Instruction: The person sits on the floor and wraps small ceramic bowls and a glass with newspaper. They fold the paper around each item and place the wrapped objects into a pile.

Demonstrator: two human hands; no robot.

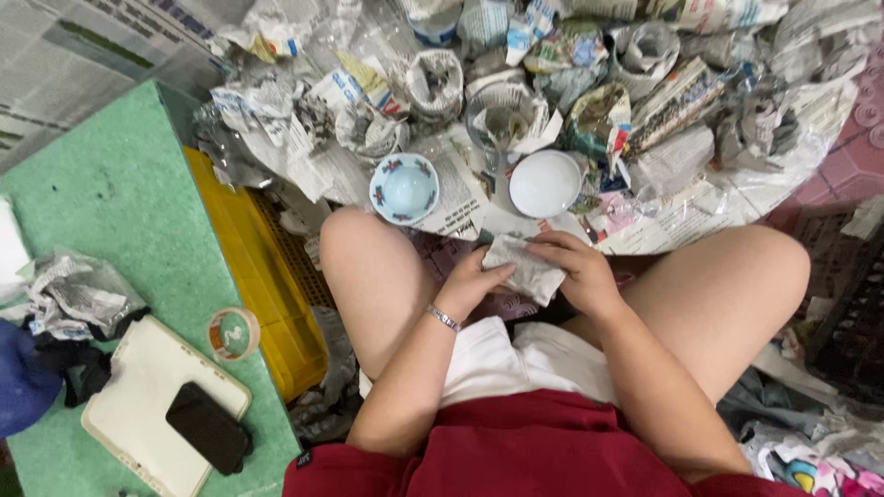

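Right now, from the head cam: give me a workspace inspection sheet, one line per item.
Surface: newspaper sheets spread on the floor ahead of the knees; green table on the left.
Job's things: a newspaper-wrapped item held in both hands; a patterned bowl upright and a white bowl upside down just beyond.
Clutter: heap of newspaper-wrapped bundles; tape roll, white tablet with dark phone on it, on the table; yellow crate.
Grippers: left hand and right hand both grip the wrapped item.
Cables: nothing seen.
Surroundings: dark crate at right; crumpled paper around.
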